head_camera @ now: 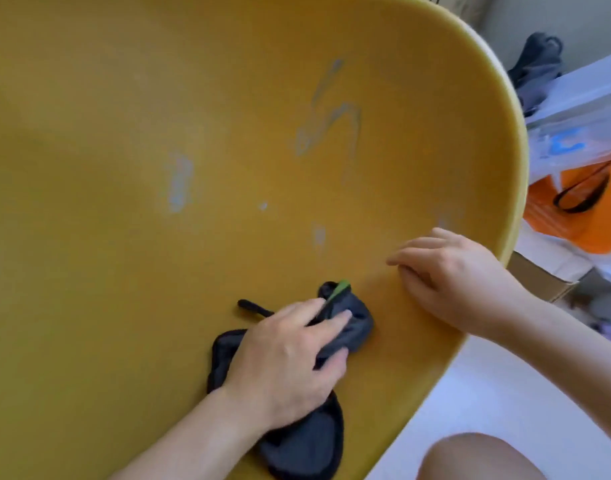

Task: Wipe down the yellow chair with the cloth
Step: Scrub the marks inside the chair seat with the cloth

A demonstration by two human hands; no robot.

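Yellow chair (158,168): one, its curved seat filling most of the view and marked with several pale smears (181,181). One dark cloth (357,325) with a green tag lies on the seat toward the lower right. Of the two hands, the left hand (283,362) grips the bunched cloth, fingers over it and thumb tucked beneath, pressing it onto the chair. The right hand (449,275) rests on the seat just inside the rim, fingers loosely bent, holding nothing. Beyond the rim sit one orange bag (581,216) and one cardboard box (546,271); one bare knee (477,459) shows below.
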